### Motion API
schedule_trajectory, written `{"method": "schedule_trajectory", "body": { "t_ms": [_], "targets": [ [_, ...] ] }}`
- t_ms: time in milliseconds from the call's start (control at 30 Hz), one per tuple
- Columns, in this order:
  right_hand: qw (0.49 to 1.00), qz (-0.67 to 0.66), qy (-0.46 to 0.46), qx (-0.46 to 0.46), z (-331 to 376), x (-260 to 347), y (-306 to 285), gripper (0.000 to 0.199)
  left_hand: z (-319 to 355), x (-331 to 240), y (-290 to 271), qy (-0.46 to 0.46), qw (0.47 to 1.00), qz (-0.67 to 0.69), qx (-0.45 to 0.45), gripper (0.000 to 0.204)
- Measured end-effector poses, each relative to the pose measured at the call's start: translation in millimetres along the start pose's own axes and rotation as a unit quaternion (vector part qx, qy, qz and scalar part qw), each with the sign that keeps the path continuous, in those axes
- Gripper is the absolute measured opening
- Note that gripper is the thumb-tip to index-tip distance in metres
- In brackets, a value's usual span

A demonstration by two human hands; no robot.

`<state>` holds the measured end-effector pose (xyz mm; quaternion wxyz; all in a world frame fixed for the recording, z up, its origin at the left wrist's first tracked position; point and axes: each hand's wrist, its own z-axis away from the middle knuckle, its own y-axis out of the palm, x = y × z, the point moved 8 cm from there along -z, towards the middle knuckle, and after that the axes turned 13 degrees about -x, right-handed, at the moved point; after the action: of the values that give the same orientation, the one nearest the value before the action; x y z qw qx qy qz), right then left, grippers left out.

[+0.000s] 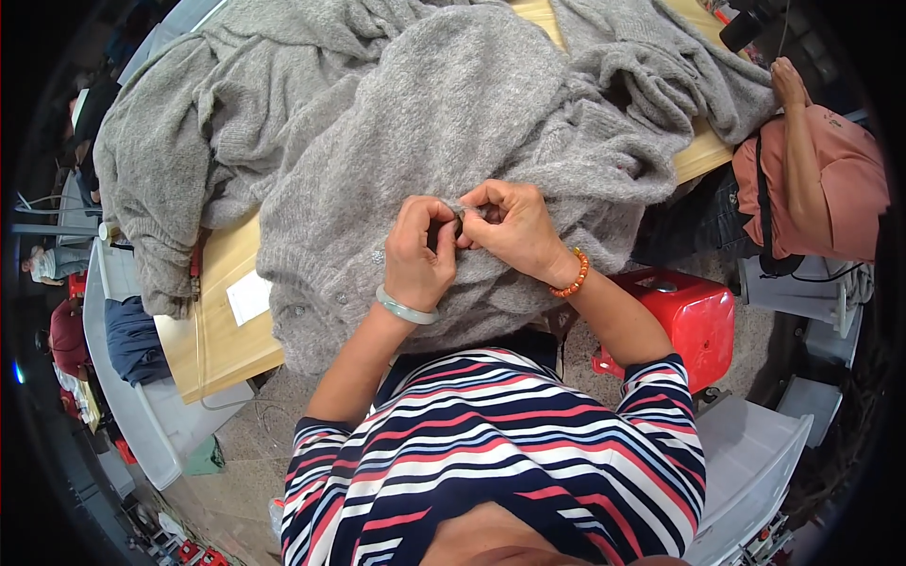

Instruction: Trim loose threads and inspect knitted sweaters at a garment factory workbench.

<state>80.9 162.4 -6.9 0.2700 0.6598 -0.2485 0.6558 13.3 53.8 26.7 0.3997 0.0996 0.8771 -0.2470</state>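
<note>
A fuzzy grey knitted sweater (415, 123) lies spread over the table in front of me. My left hand (422, 247) is closed in a pinch on its near edge, thumb and forefinger together. Right against it, my right hand (514, 226) pinches the same bit of knit, and the fingertips of both hands nearly meet. A small dark spot shows between the fingers; whether it is a button or a fold I cannot tell. A shiny round button (377, 256) sits on the knit just left of my left wrist.
More grey knitwear (156, 160) hangs over the wooden table (222, 321) on the left, near a white paper (248, 297). A red stool (694, 321) stands by my right elbow. Another person in pink (812, 179) is at the right. A grey bin (142, 415) holds dark cloth (137, 340).
</note>
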Motion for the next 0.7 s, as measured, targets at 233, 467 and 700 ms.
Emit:
{"method": "schedule_trajectory", "body": {
  "t_ms": [233, 467, 700],
  "targets": [
    [0.994, -0.056, 0.090, 0.025, -3, -11, 0, 0.012, 0, 1, -2, -0.004, 1.000, 0.024, 0.020, 0.016],
    [0.980, -0.060, 0.164, 0.093, -10, -13, 2, 0.017, 11, 34, 3, -0.240, 0.939, 0.243, 0.042, 0.006],
    [0.990, -0.057, 0.085, 0.100, -8, -7, 2, 0.016, 10, 32, 0, -0.174, 0.966, 0.188, 0.022, 0.008]
  ]
}}
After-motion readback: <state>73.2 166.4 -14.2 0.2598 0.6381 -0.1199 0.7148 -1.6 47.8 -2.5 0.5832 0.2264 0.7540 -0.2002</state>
